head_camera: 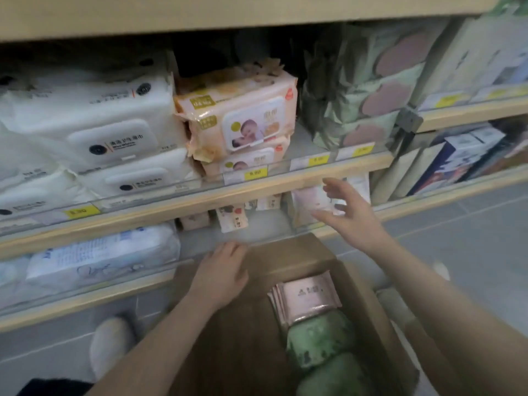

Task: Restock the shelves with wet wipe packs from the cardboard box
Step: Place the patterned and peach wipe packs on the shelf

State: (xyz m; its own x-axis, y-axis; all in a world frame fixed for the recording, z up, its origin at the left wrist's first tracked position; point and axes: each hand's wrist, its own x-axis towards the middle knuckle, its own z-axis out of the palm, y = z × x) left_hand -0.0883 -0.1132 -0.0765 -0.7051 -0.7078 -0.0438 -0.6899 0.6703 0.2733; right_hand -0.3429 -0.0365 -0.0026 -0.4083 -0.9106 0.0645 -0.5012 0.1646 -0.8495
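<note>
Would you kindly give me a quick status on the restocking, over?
Left hand resting on cardboard box flap, empty. Right hand open, reaching at the lower shelf's small pink packs. Pink packs and green packs remain boxed. Nothing blocking.

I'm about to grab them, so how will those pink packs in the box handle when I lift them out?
The pink packs look thin and flat, so probably light and a bit floppy. Their wrap looks glossy, so maybe slippery. They stand stacked on edge against the green packs, so neighbours may tip when one leaves.
</note>
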